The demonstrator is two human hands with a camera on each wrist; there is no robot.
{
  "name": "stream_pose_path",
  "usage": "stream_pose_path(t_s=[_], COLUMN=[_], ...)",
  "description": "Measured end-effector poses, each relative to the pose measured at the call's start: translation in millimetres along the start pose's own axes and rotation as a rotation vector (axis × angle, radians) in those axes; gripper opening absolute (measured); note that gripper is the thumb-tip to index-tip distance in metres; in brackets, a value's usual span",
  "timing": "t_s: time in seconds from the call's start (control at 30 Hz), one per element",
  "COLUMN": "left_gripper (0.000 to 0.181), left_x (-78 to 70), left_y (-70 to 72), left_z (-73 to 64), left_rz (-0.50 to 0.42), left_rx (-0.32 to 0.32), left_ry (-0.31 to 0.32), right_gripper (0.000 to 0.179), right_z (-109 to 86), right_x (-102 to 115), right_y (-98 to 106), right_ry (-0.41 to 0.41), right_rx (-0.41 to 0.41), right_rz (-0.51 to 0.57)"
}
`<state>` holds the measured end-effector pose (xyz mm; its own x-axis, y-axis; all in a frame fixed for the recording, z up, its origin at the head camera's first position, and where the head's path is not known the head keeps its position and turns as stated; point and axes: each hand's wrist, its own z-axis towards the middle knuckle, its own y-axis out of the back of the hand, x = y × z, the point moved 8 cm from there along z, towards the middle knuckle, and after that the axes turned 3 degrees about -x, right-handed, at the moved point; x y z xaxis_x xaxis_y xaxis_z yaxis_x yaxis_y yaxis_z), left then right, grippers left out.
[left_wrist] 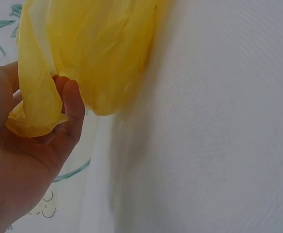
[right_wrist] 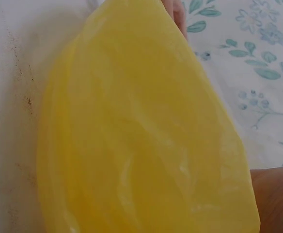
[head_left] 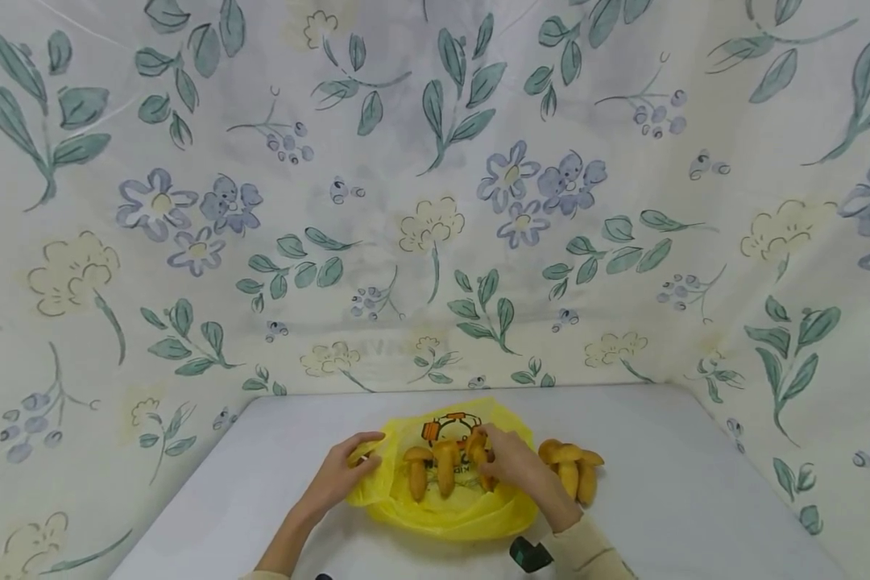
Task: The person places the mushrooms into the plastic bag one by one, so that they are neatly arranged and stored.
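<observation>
On the pale bench [head_left: 221, 507], in the head view, a yellow bag [head_left: 449, 525] lies spread, and two mushrooms [head_left: 445, 469] lie side by side at it; whether on it or inside its mouth, I cannot tell. The right hand [head_left: 513, 463] has its fingers closed on a third mushroom [head_left: 476, 445], next to these two. Beyond that hand, a small group of mushrooms [head_left: 567, 466] lies on the bench, beside the bag. In the left wrist view, the left hand [left_wrist: 32, 150] holds a fold of the bag between thumb and curled fingers. In the right wrist view, the bag hides nearly everything, so the grip cannot be judged there. The step in hand seems to be placing or picking this third mushroom; the next move probably calls for a steady bag edge and a gentle right hand.
</observation>
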<state>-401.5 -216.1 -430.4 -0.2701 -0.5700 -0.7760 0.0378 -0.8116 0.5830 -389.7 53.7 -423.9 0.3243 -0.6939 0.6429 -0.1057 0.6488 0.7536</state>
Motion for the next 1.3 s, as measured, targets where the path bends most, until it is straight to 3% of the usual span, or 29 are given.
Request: stream_pose_path(t_s=[0.57,0.97,1.1,1.3], left_gripper=[0.036,0.035,0.036,0.035], left_x=[1.2,-1.3,-1.2,1.4], left_y=[-0.3,6.0,3.6,2.4], left_z=[0.0,1.6,2.7,-0.8], left_rz=[0.006,0.022,0.016,0.021], left_rx=[-0.004,-0.014,-0.007,-0.01], left_ry=[0.004,0.005,-0.008,0.021], right_gripper=[0.053,0.038,0.032,0.021], right_z=[2.7,7.2,4.7,-1.8], right_x=[-5.1,12.3,10.1,-2.0], right_y=[-0.3,31.6,44.0,55.9], right_ry=[0.005,-0.004,-0.025,-0.012], right_rx=[-0.004,-0.095,-0.128,-0.176], right_rz=[0.056,0.011,-0.034,-0.102])
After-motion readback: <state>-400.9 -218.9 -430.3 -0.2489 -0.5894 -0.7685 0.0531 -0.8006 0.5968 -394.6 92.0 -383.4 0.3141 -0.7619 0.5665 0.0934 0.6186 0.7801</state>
